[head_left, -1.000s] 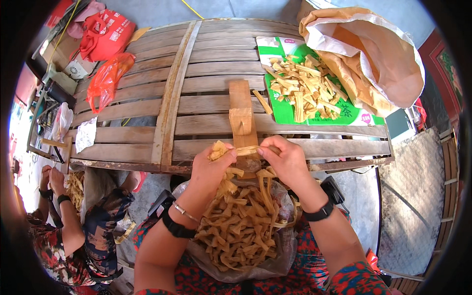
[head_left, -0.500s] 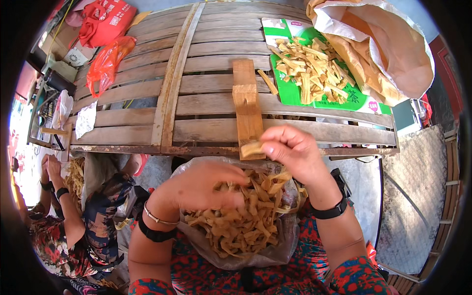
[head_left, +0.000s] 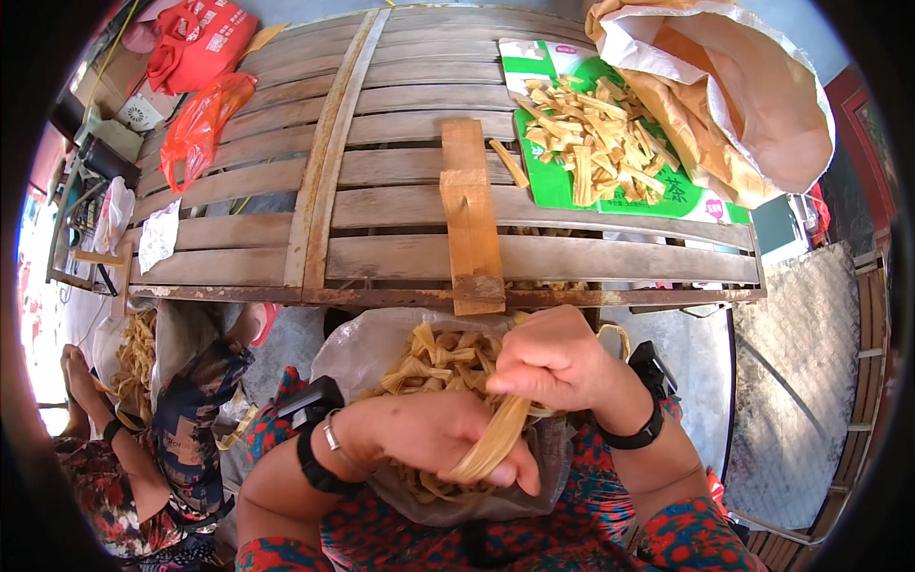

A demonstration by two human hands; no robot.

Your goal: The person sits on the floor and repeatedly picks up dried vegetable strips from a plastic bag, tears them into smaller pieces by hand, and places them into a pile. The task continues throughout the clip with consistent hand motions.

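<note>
Strips of yellow, fibrous stuff [head_left: 443, 355] fill a plastic bag [head_left: 345, 355] just on the near side of the wooden block [head_left: 472, 229], my landmark; the bag seems to rest on the lap, which I judge keeps its load under both hands. From my distant end I see the right hand [head_left: 553, 357] clenched around the upper end of one long strip [head_left: 496, 439], nearer the wearer than the block and slightly to its right. The strip slants down across the fingers of the left hand [head_left: 429, 434], below the block; I cannot tell whether those fingers grip it or merely support it. Held at a slant like this, I think, its length lies between the hands without bending much.

The block lies on the slatted worktop [head_left: 400, 254] with its near end at the front edge, probably so it is easy to reach. Beyond it to the right, a green cardboard sheet [head_left: 545, 189] carries a heap of short pieces [head_left: 605, 143], likely to keep them off the gaps between slats. One loose piece [head_left: 509, 164] lies between block and sheet. Farther right of the block, a paper sack [head_left: 767, 105] gapes toward me.
</note>
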